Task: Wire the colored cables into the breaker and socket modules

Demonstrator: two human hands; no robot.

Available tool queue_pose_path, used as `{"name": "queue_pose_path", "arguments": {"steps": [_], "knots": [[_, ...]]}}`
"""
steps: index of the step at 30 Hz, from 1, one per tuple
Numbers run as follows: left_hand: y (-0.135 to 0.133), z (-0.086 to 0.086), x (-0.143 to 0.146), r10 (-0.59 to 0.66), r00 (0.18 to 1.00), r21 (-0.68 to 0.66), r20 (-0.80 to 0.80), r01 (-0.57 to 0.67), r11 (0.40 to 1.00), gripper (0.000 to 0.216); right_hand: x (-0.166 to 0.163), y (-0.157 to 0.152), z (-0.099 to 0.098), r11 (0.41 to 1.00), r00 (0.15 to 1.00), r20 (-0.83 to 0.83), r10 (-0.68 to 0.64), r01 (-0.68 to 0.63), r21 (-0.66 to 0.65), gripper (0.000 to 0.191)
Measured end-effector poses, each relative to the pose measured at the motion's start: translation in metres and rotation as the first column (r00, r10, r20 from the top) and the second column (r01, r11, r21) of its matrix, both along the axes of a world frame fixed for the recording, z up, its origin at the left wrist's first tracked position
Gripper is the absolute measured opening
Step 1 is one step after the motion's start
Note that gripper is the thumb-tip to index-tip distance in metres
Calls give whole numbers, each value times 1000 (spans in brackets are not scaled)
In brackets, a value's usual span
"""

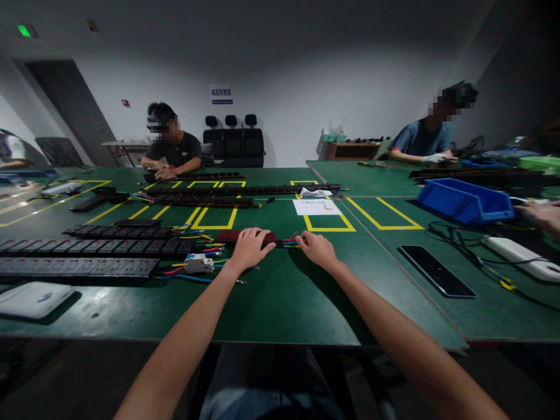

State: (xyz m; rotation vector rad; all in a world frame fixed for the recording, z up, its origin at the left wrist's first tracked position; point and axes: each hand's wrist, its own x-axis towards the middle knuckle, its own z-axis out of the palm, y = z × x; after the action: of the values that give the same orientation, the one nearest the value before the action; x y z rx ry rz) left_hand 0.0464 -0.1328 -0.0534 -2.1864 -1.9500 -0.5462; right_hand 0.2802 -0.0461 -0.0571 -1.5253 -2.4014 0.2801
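Observation:
My left hand (249,252) lies over a dark red, flat, block-like piece (227,235), its fingers curled across the top and its thumb pointing right. From the right end of this piece runs a bundle of thin coloured wires (285,242). Their far ends are in the closed fingers of my right hand (315,247); the fingertips hide the tips. Left of my left hand lie long black socket strips (96,247) with loose coloured leads. A small white-grey breaker-like block (199,263) sits among those leads, below my left wrist.
More black strips (196,201) lie farther back on the green table (280,309). A paper sheet (317,207), phone (436,271), blue bin (466,201) and white power strip (522,256) are ahead and right. Two people (175,146) (422,140) work across the table; another hand (542,216) shows at right.

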Motion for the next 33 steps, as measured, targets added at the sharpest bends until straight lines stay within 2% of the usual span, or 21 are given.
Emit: {"name": "queue_pose_path", "arguments": {"steps": [33], "knots": [[1,-2,-1,0,1000,-6,8,0,1000,51,0,0,0,1000,1000,6,-8,8,-6,35]]}}
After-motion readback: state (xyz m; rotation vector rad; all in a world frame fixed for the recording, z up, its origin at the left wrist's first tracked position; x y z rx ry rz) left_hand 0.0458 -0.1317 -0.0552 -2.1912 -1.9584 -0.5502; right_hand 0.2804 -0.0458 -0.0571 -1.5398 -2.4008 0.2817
